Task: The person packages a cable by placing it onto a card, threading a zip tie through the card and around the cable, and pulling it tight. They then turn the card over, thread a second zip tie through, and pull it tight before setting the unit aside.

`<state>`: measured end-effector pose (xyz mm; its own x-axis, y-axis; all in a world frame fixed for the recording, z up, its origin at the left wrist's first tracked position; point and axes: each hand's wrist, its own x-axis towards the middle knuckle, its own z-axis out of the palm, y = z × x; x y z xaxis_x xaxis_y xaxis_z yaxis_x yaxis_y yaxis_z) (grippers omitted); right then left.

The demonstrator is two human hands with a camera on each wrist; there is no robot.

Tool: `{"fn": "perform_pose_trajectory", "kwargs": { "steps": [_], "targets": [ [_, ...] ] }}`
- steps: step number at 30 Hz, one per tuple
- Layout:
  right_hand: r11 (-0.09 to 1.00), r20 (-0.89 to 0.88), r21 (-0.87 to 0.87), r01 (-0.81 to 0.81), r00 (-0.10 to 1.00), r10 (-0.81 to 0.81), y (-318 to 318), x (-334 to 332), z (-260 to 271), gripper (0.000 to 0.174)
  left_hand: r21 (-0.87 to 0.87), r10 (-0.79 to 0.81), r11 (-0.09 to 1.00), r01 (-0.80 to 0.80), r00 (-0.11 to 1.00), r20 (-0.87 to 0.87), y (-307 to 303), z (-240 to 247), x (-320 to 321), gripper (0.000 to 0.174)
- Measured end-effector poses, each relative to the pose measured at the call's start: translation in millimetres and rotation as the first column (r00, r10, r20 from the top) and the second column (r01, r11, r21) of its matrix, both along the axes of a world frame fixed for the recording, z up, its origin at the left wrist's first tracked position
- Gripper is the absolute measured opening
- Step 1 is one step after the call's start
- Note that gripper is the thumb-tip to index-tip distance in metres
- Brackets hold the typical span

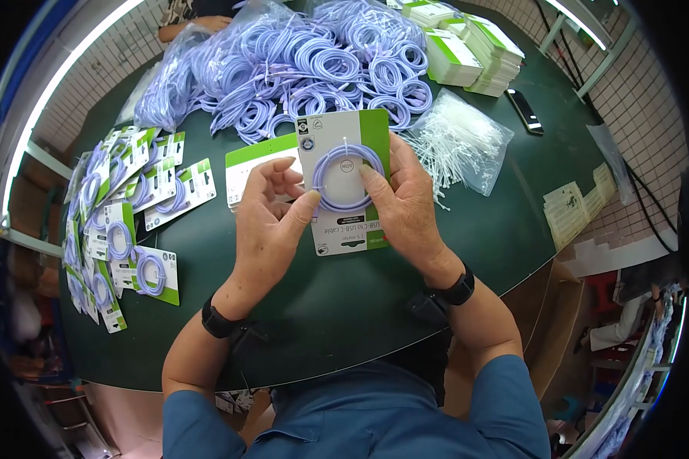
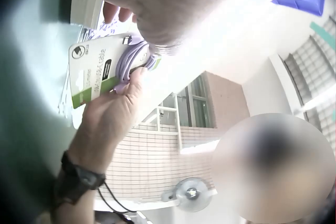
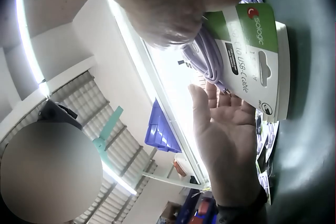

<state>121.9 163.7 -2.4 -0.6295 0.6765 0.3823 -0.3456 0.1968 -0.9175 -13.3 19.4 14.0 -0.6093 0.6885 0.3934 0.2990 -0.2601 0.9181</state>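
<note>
A green-and-white retail card (image 1: 333,243) with a coiled lilac USB-C cable (image 1: 321,164) fastened on its front is held up over the table, its print upside down in the head view. My right hand (image 1: 406,199) grips the card's right edge, thumb on the front by the coil, fingers behind. At the left edge is my left hand (image 1: 272,210), its thumb tip right at the coil and its other fingers loosely bent and spread from the thumb. In the right wrist view the left hand (image 3: 228,145) shows its palm, with the cable's end near the fingers.
Behind the held card lies a stack of cards (image 1: 241,164). Carded cables (image 1: 119,241) pile up at left. Loose lilac cables (image 1: 306,69) heap at the back, beside card stacks (image 1: 475,57). A bag of white ties (image 1: 467,141), a phone (image 1: 525,112) and paper sheets (image 1: 578,203) lie right.
</note>
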Motion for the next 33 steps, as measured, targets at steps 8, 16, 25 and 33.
{"fn": "perform_pose_trajectory", "kwargs": {
  "steps": [8,16,25,33],
  "targets": [
    [0.950,0.003,-0.221,-0.221,0.974,0.228,5,10,9,0.045,-0.045,-0.329,0.915,0.402,0.805,0.494,-6,-13,-13,0.032],
    [0.931,-0.108,-0.252,-0.265,0.963,0.246,-1,7,12,0.040,-0.069,-0.319,0.916,0.394,0.824,0.468,-17,-1,-14,0.033],
    [0.962,-0.016,-0.142,-0.235,0.972,0.235,1,9,6,0.042,-0.169,-0.129,0.958,0.233,0.873,0.471,-49,-1,-40,0.026],
    [0.976,0.244,-0.134,-0.169,0.949,0.198,8,7,-8,0.026,-0.058,0.110,0.994,-0.094,0.799,0.592,-94,1,-111,0.020]
  ]
}}
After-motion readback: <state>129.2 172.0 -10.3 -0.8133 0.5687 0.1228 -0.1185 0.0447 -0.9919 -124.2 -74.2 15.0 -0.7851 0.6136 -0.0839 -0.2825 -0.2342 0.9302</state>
